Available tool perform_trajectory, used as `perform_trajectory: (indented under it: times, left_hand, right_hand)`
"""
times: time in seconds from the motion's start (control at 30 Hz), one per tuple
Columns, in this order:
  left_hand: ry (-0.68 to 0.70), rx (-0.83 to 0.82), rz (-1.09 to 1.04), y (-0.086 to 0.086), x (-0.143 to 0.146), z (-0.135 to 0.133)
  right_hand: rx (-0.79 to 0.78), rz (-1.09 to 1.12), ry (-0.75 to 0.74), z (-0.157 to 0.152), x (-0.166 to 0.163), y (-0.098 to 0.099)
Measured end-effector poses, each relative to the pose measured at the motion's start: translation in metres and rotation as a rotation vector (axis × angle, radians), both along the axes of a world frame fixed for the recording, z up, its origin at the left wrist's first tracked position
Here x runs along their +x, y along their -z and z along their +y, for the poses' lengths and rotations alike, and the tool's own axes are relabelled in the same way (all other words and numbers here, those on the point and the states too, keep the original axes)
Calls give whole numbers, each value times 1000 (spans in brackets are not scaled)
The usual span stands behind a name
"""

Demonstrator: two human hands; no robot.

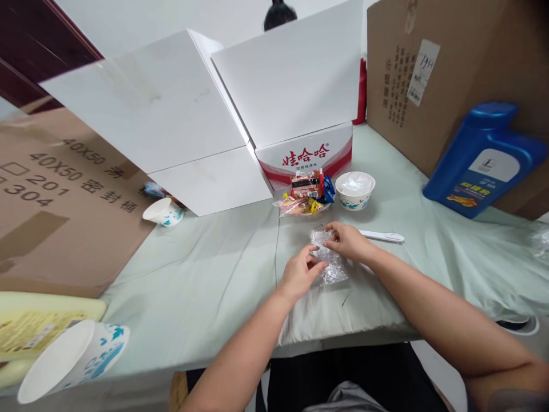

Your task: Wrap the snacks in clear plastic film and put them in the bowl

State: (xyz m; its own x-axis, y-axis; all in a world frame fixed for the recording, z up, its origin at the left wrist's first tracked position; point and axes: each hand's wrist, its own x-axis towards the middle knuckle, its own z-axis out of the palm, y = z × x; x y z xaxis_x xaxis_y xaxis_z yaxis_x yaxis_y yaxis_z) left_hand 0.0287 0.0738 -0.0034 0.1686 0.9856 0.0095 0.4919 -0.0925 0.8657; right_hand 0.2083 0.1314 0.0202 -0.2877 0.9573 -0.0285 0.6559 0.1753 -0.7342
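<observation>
A clear sheet of bubble wrap (333, 270) lies over the table's front middle, between my two hands. My left hand (301, 272) grips its left edge, thumb and fingers curled in toward it. At its upper right side my right hand (348, 241) pinches the wrap with bent fingers. A white plastic handle-like strip (382, 236) lies just beyond my right wrist, its near end hidden behind it. Behind my hands stands a clear bowl of wrapped snacks (305, 197). Beside that is a paper bowl (355, 191) with clear plastic in it.
White boxes (291, 74) stand along the back, a person's hair showing above them. At right are a large cardboard box (412, 131) and a blue jug (476, 166). Another cardboard box (64, 200) and two paper cups (75, 357) occupy the left. The cloth-covered table's (206, 309) front edge is near me.
</observation>
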Motion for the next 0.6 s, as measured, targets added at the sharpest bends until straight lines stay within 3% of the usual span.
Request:
perform_trajectory:
  times: [0.17,0.6]
  left_hand:
    - [7,-8,45,-1,0,-1]
    - [51,139,325,-1,5,-4]
  right_hand:
    - [115,-93,83,4,0,9]
    - [197,-210,26,6,-11,14]
